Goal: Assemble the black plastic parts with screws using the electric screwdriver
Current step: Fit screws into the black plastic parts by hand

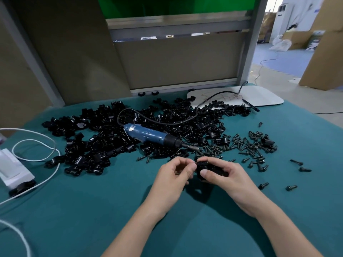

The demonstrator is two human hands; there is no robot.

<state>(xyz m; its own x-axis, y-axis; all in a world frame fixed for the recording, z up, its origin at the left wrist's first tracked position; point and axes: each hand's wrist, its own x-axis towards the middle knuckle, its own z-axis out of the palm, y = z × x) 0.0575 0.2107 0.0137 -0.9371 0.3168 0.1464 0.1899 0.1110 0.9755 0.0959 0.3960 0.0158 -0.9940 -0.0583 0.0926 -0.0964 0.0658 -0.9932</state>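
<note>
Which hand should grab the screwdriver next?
Probably left: the right hand grips the part, the left hand only meets its edge, and the screwdriver lies ahead, mostly on that side.

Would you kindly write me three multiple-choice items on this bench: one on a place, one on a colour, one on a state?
1. Where does the blue electric screwdriver lie?
A. on the floor
B. on the pile of black plastic parts
C. hung from the frame

2. What colour is the table cloth?
A. teal
B. red
C. yellow

3. What is the right hand doing?
A. resting flat and empty
B. pulling a white cable
C. gripping a black plastic part

Answers:
1 B, its body rests across the heap.
2 A, the cloth shows teal all round the parts.
3 C, its fingers curl round the part.
</note>
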